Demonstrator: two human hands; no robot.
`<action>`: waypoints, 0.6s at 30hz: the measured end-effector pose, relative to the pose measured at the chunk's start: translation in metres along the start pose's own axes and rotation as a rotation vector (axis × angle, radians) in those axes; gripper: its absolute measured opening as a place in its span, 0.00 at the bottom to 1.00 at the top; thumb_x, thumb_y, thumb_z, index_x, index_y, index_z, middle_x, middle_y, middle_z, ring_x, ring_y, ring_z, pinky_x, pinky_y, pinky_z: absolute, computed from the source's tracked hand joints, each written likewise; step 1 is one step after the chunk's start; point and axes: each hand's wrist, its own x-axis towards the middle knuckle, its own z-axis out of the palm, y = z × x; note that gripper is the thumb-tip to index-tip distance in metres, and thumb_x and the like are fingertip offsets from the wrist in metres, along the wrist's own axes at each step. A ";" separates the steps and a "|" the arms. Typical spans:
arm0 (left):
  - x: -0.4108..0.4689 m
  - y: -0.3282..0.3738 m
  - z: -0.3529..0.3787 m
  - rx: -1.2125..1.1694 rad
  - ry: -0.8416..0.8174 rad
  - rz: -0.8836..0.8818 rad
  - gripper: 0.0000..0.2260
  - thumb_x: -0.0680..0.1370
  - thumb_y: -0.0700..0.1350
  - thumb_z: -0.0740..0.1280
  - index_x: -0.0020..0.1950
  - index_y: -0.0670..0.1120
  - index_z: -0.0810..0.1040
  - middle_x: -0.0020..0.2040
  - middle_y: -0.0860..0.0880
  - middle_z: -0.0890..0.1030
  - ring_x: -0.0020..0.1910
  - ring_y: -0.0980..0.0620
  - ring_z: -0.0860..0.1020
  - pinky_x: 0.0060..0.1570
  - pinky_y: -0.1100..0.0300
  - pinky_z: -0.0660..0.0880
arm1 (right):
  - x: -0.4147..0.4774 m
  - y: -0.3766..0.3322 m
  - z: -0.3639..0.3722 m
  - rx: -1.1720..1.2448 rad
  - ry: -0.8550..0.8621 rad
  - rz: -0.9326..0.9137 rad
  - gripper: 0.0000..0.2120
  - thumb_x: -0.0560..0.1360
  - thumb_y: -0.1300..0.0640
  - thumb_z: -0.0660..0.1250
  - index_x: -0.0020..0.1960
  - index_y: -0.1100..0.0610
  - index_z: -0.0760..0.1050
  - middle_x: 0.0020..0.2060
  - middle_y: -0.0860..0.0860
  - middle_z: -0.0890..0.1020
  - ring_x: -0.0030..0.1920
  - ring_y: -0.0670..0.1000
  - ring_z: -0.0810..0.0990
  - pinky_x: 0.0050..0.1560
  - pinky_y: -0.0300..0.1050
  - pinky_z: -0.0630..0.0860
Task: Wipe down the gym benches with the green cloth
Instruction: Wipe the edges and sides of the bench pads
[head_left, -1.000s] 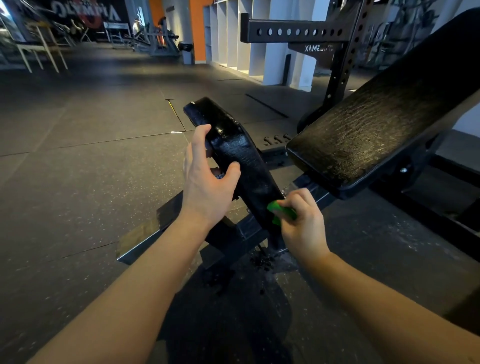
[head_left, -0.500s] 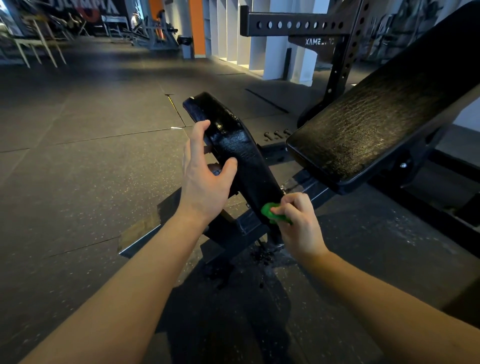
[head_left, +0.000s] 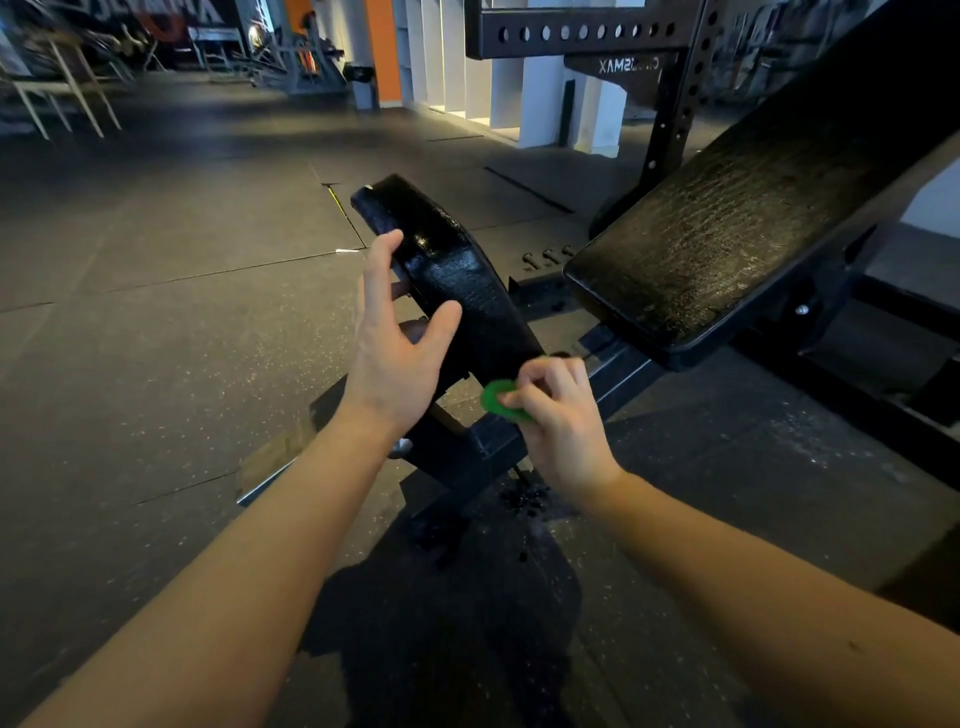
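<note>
head view: the left hand (head_left: 400, 358) holds the bench's tilted seat pad (head_left: 457, 270), thumb on its face, fingers curled behind its edge. the right hand (head_left: 558, 415) pinches the green cloth (head_left: 497, 397), a small bunched wad, against the pad's low end, just below the left thumb. likely trouble: the glossy, cracked vinyl could snag the cloth or shed flakes, and so small a wad may skip patches.

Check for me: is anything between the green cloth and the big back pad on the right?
Nothing visible. The right hand pinches the green cloth at the seat pad's lower end; only open space above the frame bar separates it from the back pad. The left hand holds the seat pad's left edge, clear of that path.
</note>
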 end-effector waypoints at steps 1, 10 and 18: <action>-0.003 0.002 0.002 0.024 0.003 -0.007 0.35 0.77 0.50 0.72 0.77 0.61 0.56 0.74 0.52 0.65 0.71 0.52 0.68 0.65 0.48 0.75 | -0.019 0.011 0.001 -0.016 -0.058 0.003 0.07 0.74 0.68 0.72 0.45 0.60 0.76 0.49 0.58 0.76 0.48 0.59 0.71 0.44 0.57 0.71; -0.001 0.006 0.010 0.074 0.059 -0.015 0.43 0.71 0.51 0.77 0.76 0.65 0.53 0.74 0.56 0.63 0.72 0.50 0.65 0.68 0.41 0.70 | 0.014 -0.017 -0.014 0.077 0.038 0.173 0.09 0.72 0.71 0.74 0.42 0.62 0.75 0.44 0.55 0.74 0.47 0.53 0.68 0.43 0.46 0.66; -0.004 0.003 0.012 0.126 0.065 0.013 0.42 0.74 0.49 0.75 0.79 0.62 0.52 0.76 0.53 0.60 0.72 0.53 0.66 0.68 0.43 0.72 | -0.001 -0.012 0.006 -0.033 0.064 0.158 0.06 0.72 0.71 0.71 0.46 0.63 0.78 0.50 0.57 0.76 0.51 0.58 0.70 0.47 0.56 0.70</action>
